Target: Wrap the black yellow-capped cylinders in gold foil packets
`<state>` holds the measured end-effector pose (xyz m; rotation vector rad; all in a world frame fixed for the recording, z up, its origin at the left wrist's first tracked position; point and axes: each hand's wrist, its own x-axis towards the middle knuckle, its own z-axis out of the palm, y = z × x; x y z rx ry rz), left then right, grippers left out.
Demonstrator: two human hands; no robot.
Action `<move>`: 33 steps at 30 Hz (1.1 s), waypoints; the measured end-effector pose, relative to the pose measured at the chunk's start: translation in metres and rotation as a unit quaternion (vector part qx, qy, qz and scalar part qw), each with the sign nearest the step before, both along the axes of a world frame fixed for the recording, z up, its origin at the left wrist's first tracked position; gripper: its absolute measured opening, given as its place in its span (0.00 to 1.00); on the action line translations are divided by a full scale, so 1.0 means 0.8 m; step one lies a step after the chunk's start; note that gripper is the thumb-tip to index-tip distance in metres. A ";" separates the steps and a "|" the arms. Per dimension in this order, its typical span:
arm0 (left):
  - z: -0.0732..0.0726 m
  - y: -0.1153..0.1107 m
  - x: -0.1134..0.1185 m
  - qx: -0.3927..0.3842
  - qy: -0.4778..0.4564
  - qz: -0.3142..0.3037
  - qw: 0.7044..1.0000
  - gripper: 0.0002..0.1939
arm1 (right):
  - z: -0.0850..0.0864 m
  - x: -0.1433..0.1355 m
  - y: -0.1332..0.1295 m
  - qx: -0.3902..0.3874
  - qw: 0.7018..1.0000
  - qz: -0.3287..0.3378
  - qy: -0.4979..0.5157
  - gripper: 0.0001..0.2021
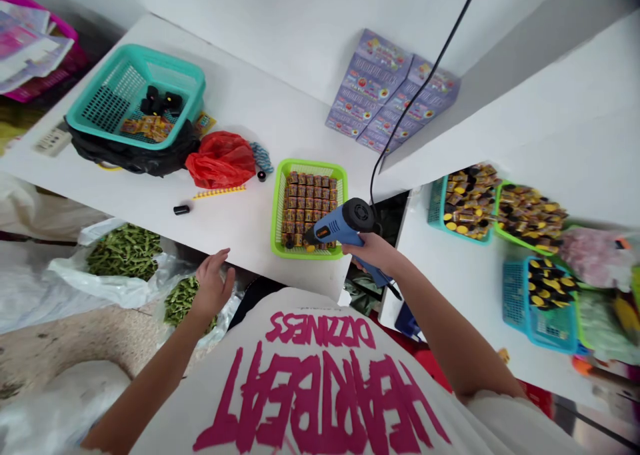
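A white table (250, 241) stands by a pale wall (250, 28). Purple boxes (383, 95) are stacked at its back edge, and a teal tub (186, 78) sits at its far left corner. A green basket (276, 208) is by the front edge, close to the right end. A blue gun (333, 227) (it looks like the hot-air kind) tips down over the basket's front right corner. The right hand (373, 251) is curled tight around it. The left hand (213, 285) is open with loose fingers, just off the table's front edge, holding nothing. If the gun is on (I can't tell) and points at one spot too long, the basket could melt. A tug on the black cord (454, 31) could jerk the gun and knock the bits (309, 191) over. The gun has a blue body and a dark, round back end. The bits are small, brown and shiny, lined up in rows inside the basket.
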<state>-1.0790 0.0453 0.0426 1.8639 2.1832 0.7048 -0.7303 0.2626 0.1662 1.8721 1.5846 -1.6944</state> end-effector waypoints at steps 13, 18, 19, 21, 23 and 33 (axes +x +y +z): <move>-0.054 0.161 0.143 -0.136 0.046 -0.319 0.937 0.24 | 0.033 0.070 -0.045 0.083 0.974 -0.210 -0.030 0.18; -0.027 0.121 0.072 -0.138 0.075 -0.313 0.937 0.19 | 0.026 0.065 -0.058 0.032 0.980 -0.197 0.008 0.17; -0.018 0.111 0.057 -0.136 0.080 -0.304 0.939 0.20 | 0.021 0.057 -0.060 0.021 0.982 -0.189 0.017 0.17; 0.000 0.092 0.034 -0.125 0.090 -0.275 0.949 0.21 | 0.008 0.039 -0.061 0.006 0.985 -0.171 0.028 0.15; 0.014 0.079 0.020 -0.104 0.099 -0.233 0.962 0.23 | -0.005 0.021 -0.060 0.000 0.988 -0.152 0.031 0.14; 0.039 0.103 0.032 -0.084 0.028 -0.138 0.986 0.23 | 0.001 0.041 -0.043 0.040 0.993 -0.110 -0.025 0.14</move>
